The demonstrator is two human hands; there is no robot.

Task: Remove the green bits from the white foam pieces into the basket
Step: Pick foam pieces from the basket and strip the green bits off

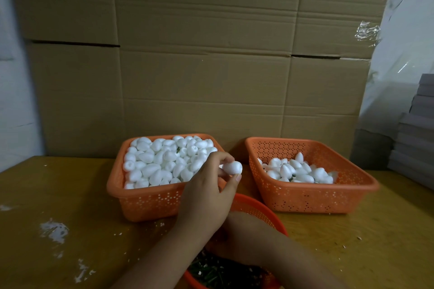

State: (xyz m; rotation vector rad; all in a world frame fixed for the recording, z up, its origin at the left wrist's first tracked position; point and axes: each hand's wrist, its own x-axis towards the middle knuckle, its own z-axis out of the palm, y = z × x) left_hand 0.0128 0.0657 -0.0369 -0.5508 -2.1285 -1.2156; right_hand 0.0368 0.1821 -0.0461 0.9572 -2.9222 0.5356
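- One small white egg-shaped foam piece (pixel 232 167) is pinched in the left hand (pixel 206 192), thumb below and fingertips on top, in the air over the gap between the two rectangular baskets.
- The right hand (pixel 225 241) lies low over the round orange mesh basket (pixel 260 212) near the bottom edge. The left forearm crosses above it and hides its fingers, so I cannot tell whether it is apart or closed on anything.
- The foam looks very light and soft. A hard squeeze would likely dent or crumble it, and the white crumbs (pixel 54 230) on the wooden table (pixel 70 195) suggest it sheds easily.
- A light pinch around the fat middle of the egg seems the best hold, leaving the end free where a green bit would sit. No green shows on this piece from here.
- The round basket holds a dark heap of green bits (pixel 218 270). These look thin and stiff.
- The left rectangular orange plastic basket (pixel 145 202) is heaped to its rim with foam pieces, a few showing green specks.
- The right rectangular orange plastic basket (pixel 312 199) holds a smaller pile.
- A wall of brown cardboard boxes (pixel 202 54) stands behind the baskets, and a grey stack (pixel 415 129) sits at the far right.
- The crossed forearms crowd the round basket, and a careless sweep could tip pieces off the full one.
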